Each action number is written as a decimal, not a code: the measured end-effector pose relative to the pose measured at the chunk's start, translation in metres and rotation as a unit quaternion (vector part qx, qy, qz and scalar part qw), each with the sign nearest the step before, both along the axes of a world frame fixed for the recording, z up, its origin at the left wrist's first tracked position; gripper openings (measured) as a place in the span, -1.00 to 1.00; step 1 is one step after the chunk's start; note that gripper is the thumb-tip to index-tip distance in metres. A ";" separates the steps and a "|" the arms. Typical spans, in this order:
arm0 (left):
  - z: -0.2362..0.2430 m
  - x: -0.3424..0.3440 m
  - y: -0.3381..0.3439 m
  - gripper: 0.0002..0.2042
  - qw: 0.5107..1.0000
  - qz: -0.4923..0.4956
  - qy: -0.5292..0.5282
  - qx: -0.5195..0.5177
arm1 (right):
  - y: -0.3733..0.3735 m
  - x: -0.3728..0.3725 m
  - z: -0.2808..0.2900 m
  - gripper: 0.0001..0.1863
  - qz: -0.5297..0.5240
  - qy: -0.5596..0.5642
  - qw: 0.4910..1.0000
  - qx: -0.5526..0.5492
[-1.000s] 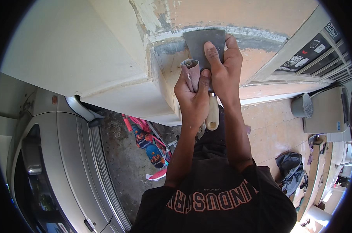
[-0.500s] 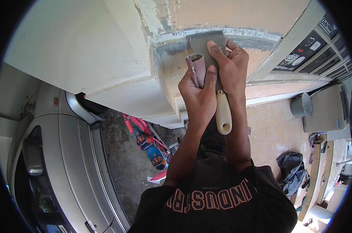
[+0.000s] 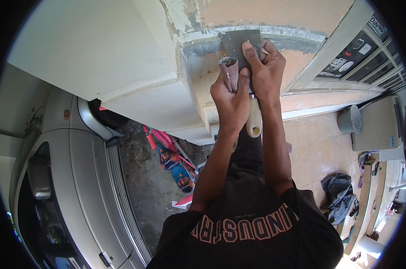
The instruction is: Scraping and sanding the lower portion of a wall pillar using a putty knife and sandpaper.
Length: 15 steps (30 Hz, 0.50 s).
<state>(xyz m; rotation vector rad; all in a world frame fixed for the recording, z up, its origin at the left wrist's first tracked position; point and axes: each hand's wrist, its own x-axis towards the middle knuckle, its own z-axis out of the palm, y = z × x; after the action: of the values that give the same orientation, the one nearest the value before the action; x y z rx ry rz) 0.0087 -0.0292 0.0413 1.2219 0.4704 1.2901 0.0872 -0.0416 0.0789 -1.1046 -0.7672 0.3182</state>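
My left hand (image 3: 232, 102) is closed around a rolled piece of reddish-brown sandpaper (image 3: 230, 75), its open end facing up. Beside it, my right hand (image 3: 269, 77) grips a wide putty knife (image 3: 233, 41) by its grey blade, thumb on the face and fingers curled behind the edge. The knife's pale handle (image 3: 254, 120) hangs between my wrists, pointing back toward me. Behind the blade lies a wall ledge (image 3: 297, 45) with grey and white patches; whether the blade touches it I cannot tell. My left thumb is close to the blade.
A white pillar (image 3: 144, 94) juts out on the left, with a silver vehicle (image 3: 84, 179) below it. Pink and blue children's things (image 3: 176, 166) lie on the concrete. To the right are a sticker-covered window (image 3: 351, 58), a grey bucket (image 3: 350, 120) and a black plastic bag (image 3: 337, 190).
Both hands have shifted slightly up toward the wall, the putty knife and sandpaper roll with them. The knife's handle sits higher between my wrists. Both grips stay closed.
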 end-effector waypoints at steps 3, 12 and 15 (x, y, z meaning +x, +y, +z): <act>0.008 -0.005 -0.004 -0.85 0.998 -0.018 -0.054 -0.003 | -0.005 -0.006 0.006 -0.82 0.032 0.074 0.997 -0.015; 0.009 0.002 -0.004 -0.85 1.000 -0.002 -0.025 -0.009 | -0.004 0.002 0.007 -0.76 0.003 0.013 0.999 -0.031; 0.009 0.001 -0.006 -0.84 0.999 -0.013 -0.048 -0.018 | -0.004 -0.002 0.006 -0.75 0.001 0.020 1.000 -0.022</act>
<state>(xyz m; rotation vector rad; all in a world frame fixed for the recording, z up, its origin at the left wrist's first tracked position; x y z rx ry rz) 0.0097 -0.0355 0.0501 1.1278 0.4055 1.3057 0.0855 -0.0457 0.0849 -1.1356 -0.7290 0.3582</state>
